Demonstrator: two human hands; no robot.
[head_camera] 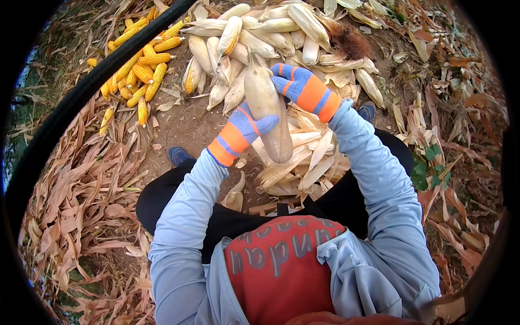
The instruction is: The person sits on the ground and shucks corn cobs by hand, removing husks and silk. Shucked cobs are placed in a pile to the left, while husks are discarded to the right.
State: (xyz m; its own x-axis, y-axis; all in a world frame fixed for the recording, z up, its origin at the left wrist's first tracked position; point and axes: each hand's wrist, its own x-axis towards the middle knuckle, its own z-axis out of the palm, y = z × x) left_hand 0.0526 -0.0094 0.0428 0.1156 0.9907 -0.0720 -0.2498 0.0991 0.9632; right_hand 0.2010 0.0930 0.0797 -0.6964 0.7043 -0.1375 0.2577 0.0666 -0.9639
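An ear of corn in its pale husk (266, 107) stands out in front of me, its pointed tip away from me. My left hand (251, 126), in a blue and orange knit glove, grips it around the lower middle, thumb across the front. My right hand (295, 86), gloved alike, is at the ear's upper right side with bent fingers; whether it grips the husk is hard to see. Beyond lies a pile of unhusked ears (276, 38). Husked yellow cobs (152, 59) are heaped at the upper left. Loose husks (310, 162) lie between my legs.
Dry corn leaves (93, 203) cover the ground at left and right. A dark cable or strap (93, 77) crosses the upper left of the view. Brown corn silk (349, 40) lies beside the unhusked pile. A green leafy plant (430, 170) grows beyond my right knee.
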